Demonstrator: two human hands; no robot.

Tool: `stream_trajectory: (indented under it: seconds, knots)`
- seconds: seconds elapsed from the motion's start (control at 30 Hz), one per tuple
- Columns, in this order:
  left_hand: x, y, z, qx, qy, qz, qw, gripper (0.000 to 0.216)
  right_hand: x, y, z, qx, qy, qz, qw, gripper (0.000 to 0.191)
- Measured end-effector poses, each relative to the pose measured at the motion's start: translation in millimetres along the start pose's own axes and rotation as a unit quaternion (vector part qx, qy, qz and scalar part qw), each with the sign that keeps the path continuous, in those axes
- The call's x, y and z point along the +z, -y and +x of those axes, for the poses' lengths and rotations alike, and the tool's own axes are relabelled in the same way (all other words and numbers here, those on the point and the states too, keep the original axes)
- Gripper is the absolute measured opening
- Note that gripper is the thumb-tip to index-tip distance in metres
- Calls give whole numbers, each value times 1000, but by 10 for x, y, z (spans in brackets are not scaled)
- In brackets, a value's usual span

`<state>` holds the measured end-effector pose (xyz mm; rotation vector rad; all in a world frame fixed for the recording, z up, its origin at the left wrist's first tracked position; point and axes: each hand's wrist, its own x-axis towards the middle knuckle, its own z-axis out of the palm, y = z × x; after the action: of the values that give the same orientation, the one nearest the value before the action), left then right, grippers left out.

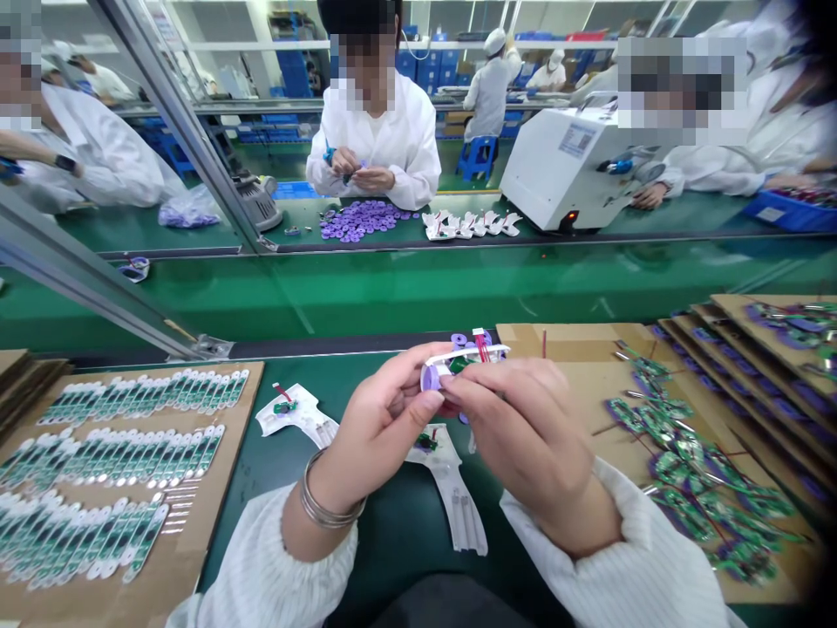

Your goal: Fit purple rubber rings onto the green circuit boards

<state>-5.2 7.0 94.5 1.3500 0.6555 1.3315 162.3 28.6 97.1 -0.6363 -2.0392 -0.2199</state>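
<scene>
Just above the bench, my left hand (pixel 385 414) grips a white plastic housing (pixel 495 350) with its fingers and thumb. A purple round part (pixel 430 378) shows at the housing's near end, and red wires (pixel 482 345) with a white connector rise behind it. My right hand (pixel 533 419) is closed in a pinch against the same housing; what lies between its fingertips is hidden. Below my hands another white housing (pixel 451 488) with a small green board lies on the bench. A similar white housing (pixel 288 408) rests left of them, partly covered by my left wrist.
Cardboard (pixel 226 471) at left carries rows of green circuit boards (pixel 111 453). At right, wired boards (pixel 686 462) lie on cardboard (pixel 555 349) beside stacked cardboard layers (pixel 751 384). Across the green channel, a co-worker (pixel 372 131) sits behind purple rings (pixel 363 220) and a white machine (pixel 562 166).
</scene>
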Motion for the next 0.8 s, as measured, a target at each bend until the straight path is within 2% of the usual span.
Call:
stream_trajectory:
  seconds: [0.3, 0.47, 0.53, 0.6, 0.7, 0.8]
  knots:
    - [3, -13, -17, 2, -12, 49, 999, 36, -39, 21, 22, -24, 16, -23, 999, 19]
    - [17, 1, -37, 61, -29, 82, 994, 34, -55, 91, 97, 78, -56, -23, 995, 25]
    - [23, 8, -40, 82, -34, 101, 991, 35, -61, 93, 129, 121, -32, 6, 992, 34]
    - [31, 23, -44, 92, -38, 117, 988, 35, -59, 80, 143, 144, 3, 43, 989, 32]
    - [41, 73, -59, 65, -47, 106, 991, 32, -39, 46, 113, 150, 16, 51, 987, 23]
    - [35, 150, -92, -31, -63, 42, 997, 29, -26, 6, 30, 168, 60, 29, 983, 28]
